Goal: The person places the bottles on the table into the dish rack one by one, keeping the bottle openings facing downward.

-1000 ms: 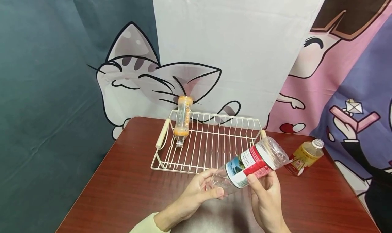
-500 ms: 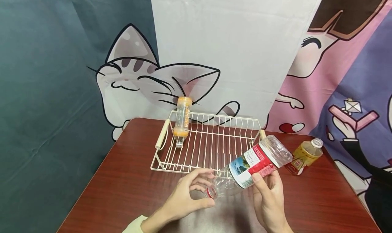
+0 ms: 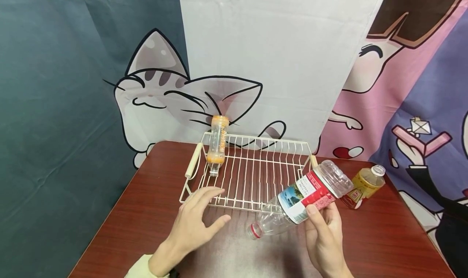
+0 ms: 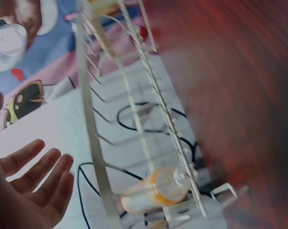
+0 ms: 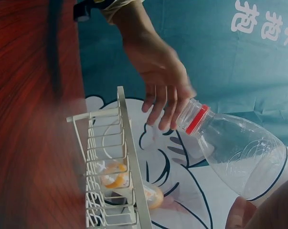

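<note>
My right hand (image 3: 325,235) grips a clear plastic bottle (image 3: 301,199) round its red, white and blue label. The bottle is tilted, its capless neck with a red ring pointing down and left, its base up and right. In the right wrist view the bottle's clear shoulder (image 5: 239,148) and open mouth show large. My left hand (image 3: 193,215) is apart from the bottle, fingers spread and holding nothing, over the front left of a cream wire rack (image 3: 252,207). Inside that rack, at its left end, lies a clear bottle with orange bands (image 3: 218,146), neck toward me.
A bottle with a yellow label (image 3: 365,186) stands on the reddish-brown table (image 3: 139,229), right of the rack. The rack has a pale wooden handle (image 3: 194,160) at each end. Behind the table hangs a cartoon-printed cloth (image 3: 285,59).
My left hand has let go of the bottle's neck and moved left, its fingers opening. My right hand keeps hold of the bottle and has shifted slightly right.
</note>
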`<state>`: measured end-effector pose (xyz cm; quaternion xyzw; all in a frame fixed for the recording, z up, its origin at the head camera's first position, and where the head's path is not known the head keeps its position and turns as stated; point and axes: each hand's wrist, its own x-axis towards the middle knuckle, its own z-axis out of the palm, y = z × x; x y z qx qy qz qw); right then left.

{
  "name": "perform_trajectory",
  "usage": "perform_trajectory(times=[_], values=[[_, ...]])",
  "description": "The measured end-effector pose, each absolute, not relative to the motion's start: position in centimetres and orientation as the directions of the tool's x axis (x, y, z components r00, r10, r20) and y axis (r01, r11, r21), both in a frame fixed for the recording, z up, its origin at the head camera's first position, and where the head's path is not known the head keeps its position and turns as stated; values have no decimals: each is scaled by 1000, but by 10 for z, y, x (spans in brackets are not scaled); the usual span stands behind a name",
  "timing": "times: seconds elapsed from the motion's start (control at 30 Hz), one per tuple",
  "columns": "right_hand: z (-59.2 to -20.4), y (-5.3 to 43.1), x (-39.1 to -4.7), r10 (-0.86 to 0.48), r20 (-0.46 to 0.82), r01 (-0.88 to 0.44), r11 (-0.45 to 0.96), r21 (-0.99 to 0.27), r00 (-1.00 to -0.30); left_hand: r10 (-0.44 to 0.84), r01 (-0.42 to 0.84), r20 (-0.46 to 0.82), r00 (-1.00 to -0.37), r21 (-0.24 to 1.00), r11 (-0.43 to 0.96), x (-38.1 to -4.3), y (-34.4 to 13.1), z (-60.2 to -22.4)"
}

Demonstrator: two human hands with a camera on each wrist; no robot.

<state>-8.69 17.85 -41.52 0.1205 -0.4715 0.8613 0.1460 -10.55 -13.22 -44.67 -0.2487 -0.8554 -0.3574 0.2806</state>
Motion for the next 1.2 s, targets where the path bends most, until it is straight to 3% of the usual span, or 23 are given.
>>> perform_trajectory(times=[0.17, 0.53, 0.8, 1.2], values=[[-415, 178, -87, 143, 328, -354, -497, -792, -934, 250, 613, 708, -660, 315, 725, -112, -145, -449], [-415, 179, -88, 130, 333, -352, -498, -793, -934, 213, 566, 743, -634, 260, 782, -123, -158, -454], [-405, 177, -96, 114, 355, -365, -478, -799, -928, 117, 458, 645, -755, 392, 798, -131, -173, -466], [-365, 170, -141, 151, 365, -394, -425, -815, -919, 42, 310, 503, -863, 462, 831, -130, -178, -474]])
